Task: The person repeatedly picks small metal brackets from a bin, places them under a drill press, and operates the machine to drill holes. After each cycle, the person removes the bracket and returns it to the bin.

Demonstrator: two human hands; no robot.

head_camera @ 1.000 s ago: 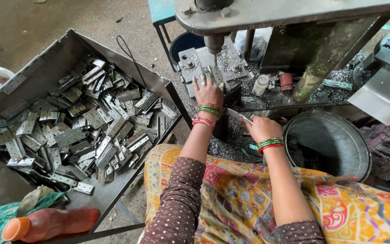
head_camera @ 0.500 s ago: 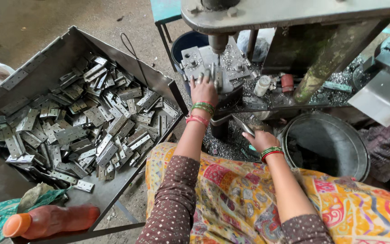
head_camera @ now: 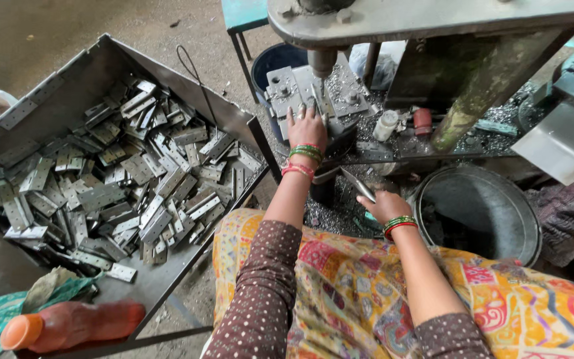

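Head camera looks down on your two hands at a press machine (head_camera: pixel 433 26). Your left hand (head_camera: pixel 307 126) lies flat, fingers spread, on the grey die block (head_camera: pixel 287 90) under the ram (head_camera: pixel 321 61), at about 12 o'clock from your lap; whether a piece lies under the palm cannot be told. Your right hand (head_camera: pixel 383 205) sits lower, at about 2 o'clock from your knees, fingers closed around a flat metal strip (head_camera: pixel 359 185) that sticks out up and to the left toward 11 o'clock. Green and red bangles (head_camera: pixel 305 154) ring the left wrist, and a like set rings the right.

At 9 o'clock from your left arm a large open metal tray (head_camera: pixel 21 110) holds a loose heap of grey hinge plates (head_camera: pixel 134 179), lying at all angles. At 7 o'clock, near the tray's lower corner, an orange plastic bottle (head_camera: pixel 68 324) lies on its side beside a green cloth (head_camera: pixel 8 307). At 3 o'clock from your right hand stands a round dark metal basin (head_camera: pixel 523 219). A small white bottle (head_camera: pixel 384 125) and a red cap (head_camera: pixel 422 121) stand on the machine bed just right of the die block, amid metal shavings (head_camera: pixel 340 213).
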